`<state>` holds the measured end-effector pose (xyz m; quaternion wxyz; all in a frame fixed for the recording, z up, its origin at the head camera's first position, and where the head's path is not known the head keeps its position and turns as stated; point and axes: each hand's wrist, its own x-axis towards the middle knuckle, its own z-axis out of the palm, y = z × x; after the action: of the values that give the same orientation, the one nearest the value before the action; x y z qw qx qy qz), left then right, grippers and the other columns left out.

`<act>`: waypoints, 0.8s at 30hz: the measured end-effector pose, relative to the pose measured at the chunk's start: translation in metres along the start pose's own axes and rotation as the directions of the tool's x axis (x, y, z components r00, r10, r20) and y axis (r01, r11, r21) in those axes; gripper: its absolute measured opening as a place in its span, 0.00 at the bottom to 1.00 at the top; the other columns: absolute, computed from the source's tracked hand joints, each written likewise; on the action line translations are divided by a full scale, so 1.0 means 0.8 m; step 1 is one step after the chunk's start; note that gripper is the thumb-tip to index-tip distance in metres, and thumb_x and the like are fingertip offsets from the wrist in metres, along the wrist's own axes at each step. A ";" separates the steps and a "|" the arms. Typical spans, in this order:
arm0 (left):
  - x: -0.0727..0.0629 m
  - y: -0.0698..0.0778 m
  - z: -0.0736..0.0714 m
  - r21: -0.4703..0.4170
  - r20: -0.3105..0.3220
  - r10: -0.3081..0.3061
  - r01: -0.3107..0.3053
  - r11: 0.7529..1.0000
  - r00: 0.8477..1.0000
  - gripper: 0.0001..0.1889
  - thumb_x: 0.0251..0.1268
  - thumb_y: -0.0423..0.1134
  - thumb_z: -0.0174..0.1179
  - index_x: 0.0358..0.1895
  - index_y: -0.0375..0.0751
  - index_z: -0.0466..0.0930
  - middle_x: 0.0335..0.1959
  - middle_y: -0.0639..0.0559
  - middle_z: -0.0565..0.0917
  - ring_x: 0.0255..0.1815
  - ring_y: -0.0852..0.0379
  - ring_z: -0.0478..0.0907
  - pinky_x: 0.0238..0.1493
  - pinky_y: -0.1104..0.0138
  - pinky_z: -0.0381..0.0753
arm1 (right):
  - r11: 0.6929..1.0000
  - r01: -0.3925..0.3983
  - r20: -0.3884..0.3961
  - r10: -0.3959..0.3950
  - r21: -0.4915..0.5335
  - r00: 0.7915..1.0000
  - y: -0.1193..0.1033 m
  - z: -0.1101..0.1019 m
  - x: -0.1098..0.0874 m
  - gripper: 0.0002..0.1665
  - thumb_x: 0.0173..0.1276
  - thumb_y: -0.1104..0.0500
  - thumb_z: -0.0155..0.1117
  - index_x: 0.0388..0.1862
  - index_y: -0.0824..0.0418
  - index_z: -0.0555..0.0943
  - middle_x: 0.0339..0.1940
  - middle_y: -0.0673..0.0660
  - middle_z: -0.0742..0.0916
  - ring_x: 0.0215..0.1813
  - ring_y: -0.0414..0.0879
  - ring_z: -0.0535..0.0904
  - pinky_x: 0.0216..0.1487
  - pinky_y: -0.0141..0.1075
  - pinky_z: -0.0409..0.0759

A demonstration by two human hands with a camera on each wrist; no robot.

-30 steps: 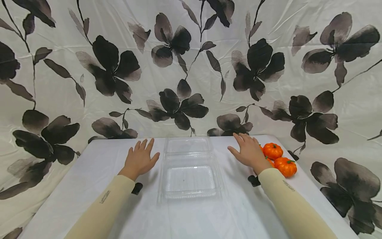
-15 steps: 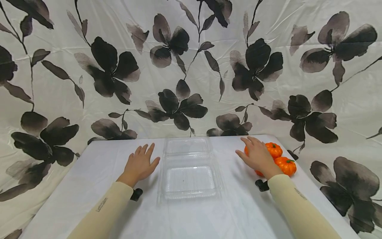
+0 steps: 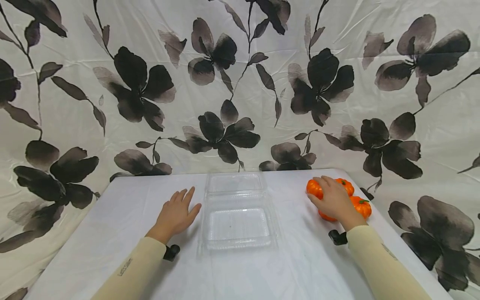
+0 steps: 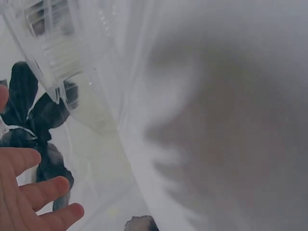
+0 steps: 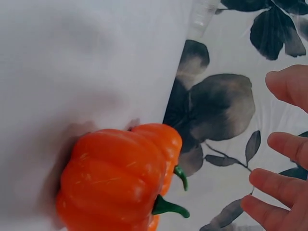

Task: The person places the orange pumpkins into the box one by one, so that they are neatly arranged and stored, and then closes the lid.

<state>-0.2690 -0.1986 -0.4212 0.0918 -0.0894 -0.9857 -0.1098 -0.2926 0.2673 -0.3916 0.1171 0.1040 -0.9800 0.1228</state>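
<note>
Several small toy-like orange pumpkins (image 3: pixel 362 207) with green stems sit close together at the right of the table. My right hand (image 3: pixel 335 202) is above them with fingers spread, partly hiding them in the head view. In the right wrist view, the fingers (image 5: pixel 284 187) are apart from the nearest pumpkin (image 5: pixel 113 178) and hold nothing. A clear plastic clamshell box (image 3: pixel 240 246) lies unfolded in the middle of the table, its lid part (image 3: pixel 235 183) toward the back. Left of it hovers my left hand (image 3: pixel 174 216), palm down, fingers extended and holding nothing.
A white cloth covers the table (image 3: pixel 112 233). Behind its back edge hangs a pale curtain (image 3: pixel 270 137) printed with dark flowers. Each wrist carries a small black camera, such as the one at my right wrist (image 3: pixel 338 237).
My right hand has moved right, from beside the pumpkins to over them, uncovering the leftmost pumpkin. My left hand has drawn slightly down toward me. The box has stayed put.
</note>
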 end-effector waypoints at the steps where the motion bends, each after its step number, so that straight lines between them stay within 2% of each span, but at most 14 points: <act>1: -0.001 0.000 0.001 -0.010 0.001 0.002 -0.002 1.000 1.000 0.35 0.74 0.55 0.43 0.75 0.36 0.55 0.70 0.30 0.64 0.71 0.28 0.58 0.63 0.35 0.65 | 1.000 -0.007 0.005 0.007 0.011 1.000 0.001 0.000 -0.002 0.38 0.68 0.42 0.57 0.71 0.61 0.65 0.70 0.71 0.68 0.68 0.72 0.63 0.67 0.69 0.58; 7: -0.006 0.002 0.006 -0.059 0.010 0.009 -0.009 0.998 1.000 0.35 0.75 0.55 0.41 0.75 0.36 0.54 0.71 0.30 0.64 0.71 0.29 0.58 0.63 0.35 0.65 | 0.996 -0.060 0.035 0.058 0.066 0.998 0.012 -0.002 -0.011 0.38 0.68 0.45 0.57 0.71 0.62 0.63 0.71 0.73 0.66 0.69 0.72 0.60 0.67 0.70 0.57; 15: -0.014 0.002 0.009 -0.135 0.024 0.006 -0.002 0.991 1.000 0.34 0.75 0.54 0.43 0.76 0.37 0.53 0.71 0.31 0.63 0.72 0.32 0.59 0.63 0.36 0.65 | 0.990 -0.092 0.026 0.090 0.108 0.996 0.024 -0.004 -0.020 0.37 0.68 0.46 0.57 0.70 0.64 0.64 0.69 0.71 0.67 0.67 0.70 0.64 0.65 0.68 0.62; 24: -0.017 0.008 0.010 -0.235 0.061 -0.003 0.017 0.972 0.998 0.35 0.74 0.52 0.45 0.76 0.37 0.50 0.72 0.31 0.62 0.72 0.32 0.59 0.67 0.39 0.63 | 0.975 -0.143 0.055 0.135 0.168 0.989 0.039 0.002 -0.029 0.41 0.66 0.45 0.60 0.71 0.65 0.62 0.69 0.72 0.66 0.67 0.70 0.63 0.65 0.68 0.63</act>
<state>-0.2556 -0.1925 -0.4305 0.0503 -0.0979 -0.9684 -0.2237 -0.2783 0.3003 -0.4053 0.0778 0.0475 -0.9729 0.2125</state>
